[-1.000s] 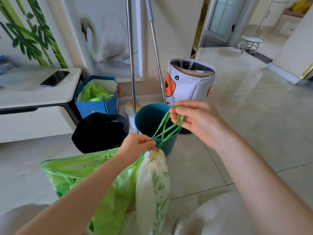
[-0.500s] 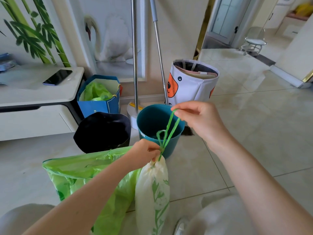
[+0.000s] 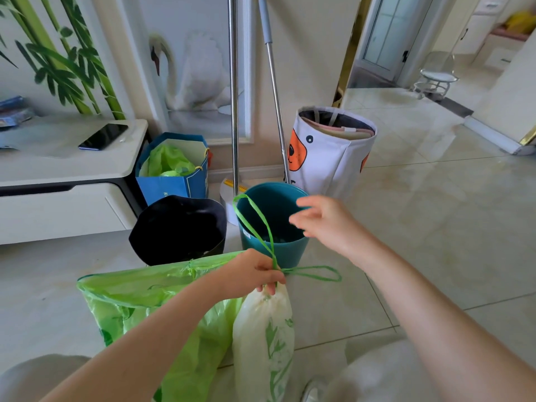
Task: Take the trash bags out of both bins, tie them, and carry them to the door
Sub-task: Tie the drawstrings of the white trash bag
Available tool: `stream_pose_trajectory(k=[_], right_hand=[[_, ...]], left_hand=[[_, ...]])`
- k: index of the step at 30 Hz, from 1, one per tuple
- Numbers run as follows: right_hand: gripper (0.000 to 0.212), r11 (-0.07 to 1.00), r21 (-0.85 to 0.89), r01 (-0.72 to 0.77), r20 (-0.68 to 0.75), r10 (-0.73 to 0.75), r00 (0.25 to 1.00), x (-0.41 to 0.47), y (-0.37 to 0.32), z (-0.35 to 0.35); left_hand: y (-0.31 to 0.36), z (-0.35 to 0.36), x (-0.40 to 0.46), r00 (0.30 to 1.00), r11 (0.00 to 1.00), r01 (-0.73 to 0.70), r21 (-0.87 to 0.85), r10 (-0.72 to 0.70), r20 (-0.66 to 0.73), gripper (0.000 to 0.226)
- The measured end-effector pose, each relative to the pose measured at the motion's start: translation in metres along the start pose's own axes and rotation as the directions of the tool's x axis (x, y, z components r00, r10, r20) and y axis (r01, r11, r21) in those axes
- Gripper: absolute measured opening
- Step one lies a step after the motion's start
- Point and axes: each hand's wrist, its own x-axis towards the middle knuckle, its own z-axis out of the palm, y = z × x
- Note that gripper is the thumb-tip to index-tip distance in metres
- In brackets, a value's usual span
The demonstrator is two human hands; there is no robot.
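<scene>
A white trash bag [image 3: 262,340] with a green leaf print hangs low in the middle, its neck gathered. My left hand [image 3: 251,274] pinches that neck where the green drawstring [image 3: 268,236] comes out in two loose loops. My right hand [image 3: 324,221] hovers above the teal bin [image 3: 290,250], fingers relaxed and blurred, holding nothing. A green trash bag [image 3: 139,303] stands with its mouth wide beside the white one. The black bin [image 3: 177,230] sits left of the teal bin.
A blue paper bag [image 3: 171,187] with green plastic inside stands by the white cabinet [image 3: 58,175], which carries a phone [image 3: 103,136]. Two mop poles [image 3: 233,97] lean on the wall. A white fabric basket [image 3: 333,158] stands behind the teal bin. A doorway [image 3: 383,39] opens far right.
My right hand has let go of the green drawstring and drawn slightly away. The loops now spring free, one upward and one sideways. My left hand still pinches the bag's neck.
</scene>
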Motion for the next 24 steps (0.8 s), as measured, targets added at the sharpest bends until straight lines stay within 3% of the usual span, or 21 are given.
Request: stream_pose_trajectory(k=[3, 9, 14, 18, 22, 24], right_hand=[[0.033, 0.982, -0.185, 0.042, 0.180, -0.008, 0.984, -0.003, 0.016, 0.013], [0.020, 0.928, -0.371, 0.046, 0.339, 0.089, 0.937, -0.011, 0.035, 0.027], [0.021, 0.923, -0.372, 0.097, 0.364, 0.049, 0.930, -0.015, 0.035, 0.021], [0.022, 0.967, -0.253, 0.010, 0.484, 0.117, 0.867, -0.018, 0.036, 0.013], [0.031, 0.982, -0.183, -0.040, 0.372, 0.107, 0.922, -0.013, 0.049, 0.017], [0.022, 0.986, -0.167, -0.005, 0.281, 0.052, 0.958, -0.009, 0.054, 0.020]], left_hand=[[-0.002, 0.001, -0.002, 1.000, 0.999, 0.004, -0.048, -0.003, 0.009, 0.022], [-0.005, -0.003, -0.003, 0.999, 0.997, 0.031, -0.077, -0.031, 0.009, 0.026], [-0.012, -0.008, -0.003, 0.994, 0.978, 0.089, -0.190, -0.099, -0.045, 0.025], [-0.011, -0.007, -0.003, 0.980, 0.944, 0.077, -0.320, -0.130, -0.149, 0.016], [-0.010, -0.012, -0.005, 0.985, 0.958, 0.049, -0.282, -0.093, -0.147, 0.015], [-0.008, -0.013, -0.005, 0.989, 0.970, 0.033, -0.241, -0.067, -0.133, 0.014]])
